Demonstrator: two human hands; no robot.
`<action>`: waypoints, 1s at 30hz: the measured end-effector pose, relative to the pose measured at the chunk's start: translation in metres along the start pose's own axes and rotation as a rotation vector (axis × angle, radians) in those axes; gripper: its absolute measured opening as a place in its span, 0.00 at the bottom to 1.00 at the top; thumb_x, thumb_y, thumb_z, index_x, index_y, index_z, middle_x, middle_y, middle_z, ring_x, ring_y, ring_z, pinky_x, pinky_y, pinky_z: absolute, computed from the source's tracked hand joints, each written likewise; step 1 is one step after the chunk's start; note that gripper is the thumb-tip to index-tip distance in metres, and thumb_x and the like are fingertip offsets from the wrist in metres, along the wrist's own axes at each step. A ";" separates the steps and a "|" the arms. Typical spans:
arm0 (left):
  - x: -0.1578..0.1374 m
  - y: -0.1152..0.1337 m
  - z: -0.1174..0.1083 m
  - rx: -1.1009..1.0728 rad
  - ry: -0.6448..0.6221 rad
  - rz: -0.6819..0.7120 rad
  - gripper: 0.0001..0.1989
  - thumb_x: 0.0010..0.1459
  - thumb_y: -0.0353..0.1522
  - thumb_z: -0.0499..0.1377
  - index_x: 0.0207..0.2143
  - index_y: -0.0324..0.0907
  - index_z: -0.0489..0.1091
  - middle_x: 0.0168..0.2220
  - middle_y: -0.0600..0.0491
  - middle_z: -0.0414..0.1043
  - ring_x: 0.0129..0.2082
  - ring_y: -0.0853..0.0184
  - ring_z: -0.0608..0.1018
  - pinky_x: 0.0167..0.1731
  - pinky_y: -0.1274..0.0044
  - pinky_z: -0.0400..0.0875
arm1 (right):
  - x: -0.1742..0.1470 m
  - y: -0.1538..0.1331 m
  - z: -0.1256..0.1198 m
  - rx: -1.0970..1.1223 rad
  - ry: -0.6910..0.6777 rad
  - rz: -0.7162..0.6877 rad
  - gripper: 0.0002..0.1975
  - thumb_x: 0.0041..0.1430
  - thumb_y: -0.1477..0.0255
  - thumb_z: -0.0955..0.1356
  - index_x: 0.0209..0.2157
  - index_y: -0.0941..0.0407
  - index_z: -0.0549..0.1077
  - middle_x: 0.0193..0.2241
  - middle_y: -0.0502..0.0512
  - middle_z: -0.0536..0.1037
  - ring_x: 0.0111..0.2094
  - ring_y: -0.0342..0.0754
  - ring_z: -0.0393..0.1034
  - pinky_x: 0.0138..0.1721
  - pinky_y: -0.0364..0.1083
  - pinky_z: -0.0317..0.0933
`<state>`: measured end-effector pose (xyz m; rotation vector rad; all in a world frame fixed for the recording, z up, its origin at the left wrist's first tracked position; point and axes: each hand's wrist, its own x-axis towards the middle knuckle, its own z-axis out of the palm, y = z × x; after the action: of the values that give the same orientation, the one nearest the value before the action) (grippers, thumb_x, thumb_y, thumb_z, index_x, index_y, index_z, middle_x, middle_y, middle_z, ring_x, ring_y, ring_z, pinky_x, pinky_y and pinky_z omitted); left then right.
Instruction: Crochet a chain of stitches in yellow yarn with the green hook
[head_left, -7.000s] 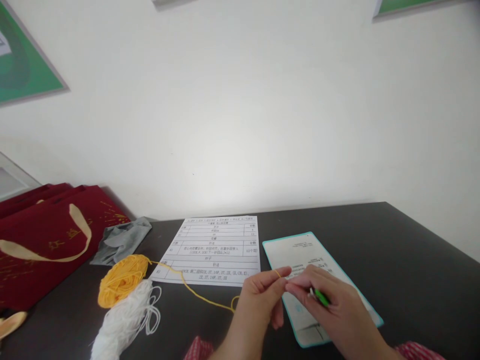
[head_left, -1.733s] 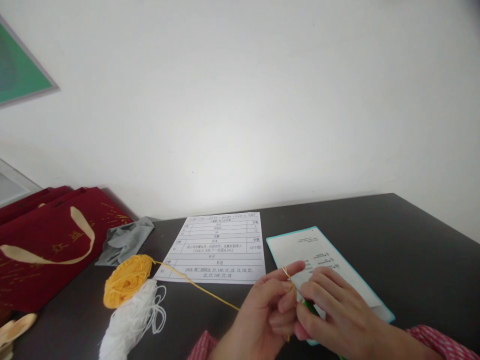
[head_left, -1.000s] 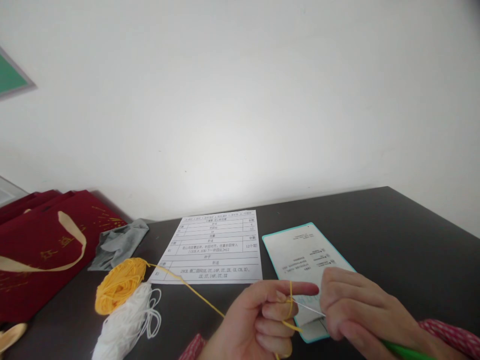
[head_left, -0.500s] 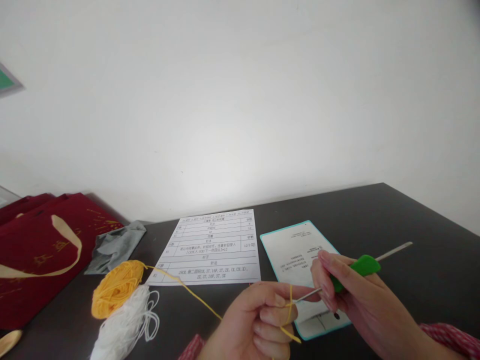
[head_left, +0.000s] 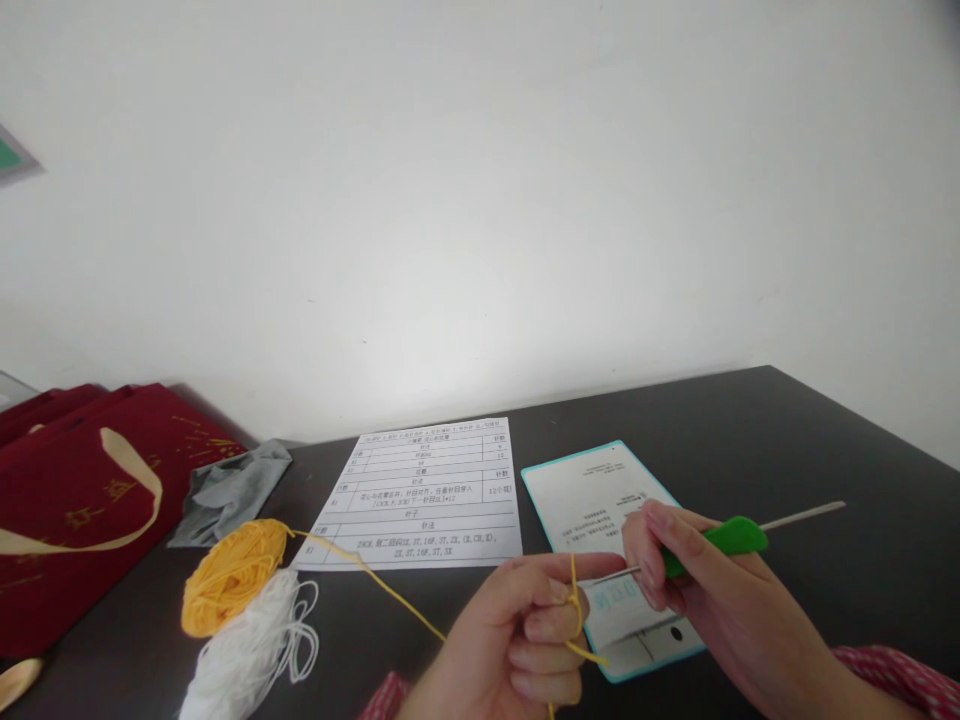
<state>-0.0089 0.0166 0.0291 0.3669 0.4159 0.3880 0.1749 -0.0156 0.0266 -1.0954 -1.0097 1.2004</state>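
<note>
A person's left hand (head_left: 517, 628), fingers curled together, pinches a thin strand of yellow yarn (head_left: 574, 577), while the right hand (head_left: 739, 605) clamps a slim, green-handled metal hook (head_left: 716, 543), its shaft reaching the strand. Beneath the fingers lies a white, turquoise-edged card (head_left: 581, 492); well left, an oval yellow yarn skein (head_left: 234, 578).

The left sleeve (head_left: 384, 698) shows as a small patch of cloth in a fine red-and-white check, its edge ending short of the wrist. The right sleeve (head_left: 900, 676) has the same small check, reddish pink with pale flecks, and more of its fabric is visible, soft and creased into folds. Beyond these cuffs, the left hand (head_left: 521, 635) and the right hand (head_left: 724, 595) are bare, wrists included.
</note>
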 end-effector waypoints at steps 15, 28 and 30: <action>0.005 -0.010 -0.003 0.100 0.093 0.191 0.27 0.56 0.26 0.60 0.59 0.45 0.70 0.16 0.63 0.58 0.12 0.81 0.46 0.14 0.86 0.40 | -0.021 0.007 -0.010 -0.407 -0.191 -0.428 0.22 0.73 0.62 0.58 0.25 0.54 0.66 0.20 0.48 0.68 0.22 0.42 0.63 0.24 0.41 0.58; 0.011 -0.013 -0.005 0.074 0.067 0.230 0.29 0.56 0.29 0.63 0.61 0.48 0.67 0.18 0.62 0.62 0.12 0.81 0.50 0.13 0.86 0.42 | -0.018 0.002 -0.005 -1.001 -0.264 -1.031 0.16 0.72 0.73 0.58 0.30 0.55 0.70 0.21 0.53 0.76 0.22 0.47 0.68 0.25 0.47 0.64; 0.010 -0.011 -0.004 0.012 0.045 0.189 0.24 0.57 0.28 0.63 0.57 0.47 0.72 0.19 0.62 0.62 0.13 0.82 0.50 0.13 0.87 0.43 | -0.015 0.005 -0.007 -1.086 -0.284 -1.143 0.15 0.72 0.72 0.59 0.32 0.55 0.71 0.22 0.53 0.77 0.23 0.46 0.69 0.27 0.48 0.66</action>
<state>0.0009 0.0124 0.0183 0.4112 0.4288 0.5788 0.1789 -0.0308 0.0201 -0.8168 -2.2025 -0.2265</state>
